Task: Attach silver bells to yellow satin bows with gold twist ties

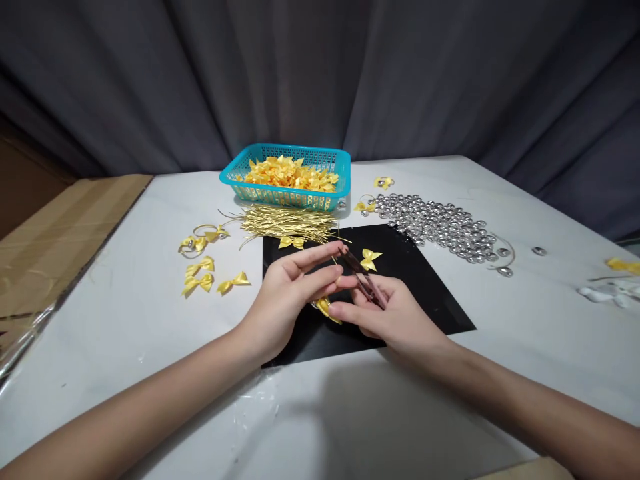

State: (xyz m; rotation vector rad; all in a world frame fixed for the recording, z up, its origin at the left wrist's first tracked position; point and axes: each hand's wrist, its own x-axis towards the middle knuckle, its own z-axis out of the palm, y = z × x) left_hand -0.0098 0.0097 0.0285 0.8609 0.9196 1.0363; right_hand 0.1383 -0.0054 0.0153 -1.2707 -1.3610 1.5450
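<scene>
My left hand (293,283) is closed, with thumb and fingers pinching a thin gold tie (335,261) above the black mat. Close beside it, my right hand (393,307) grips a dark, slim two-armed tool (357,267), its tip pointing up toward my left fingertips. Whether this tool is tweezers or small snips I cannot make out. Below the fingers, at the right thumb, a yellow ribbon bow (324,307) with a silvery piece beside it is partly hidden. The two hands touch or nearly touch.
A turquoise basket (285,193) of yellow bows stands behind a bundle of gold ties (287,223). Silver beads (440,227) are heaped at right. Loose bows (197,283) lie left, and another bow (370,259) rests on the black mat (425,307). Cardboard (95,207) borders the table.
</scene>
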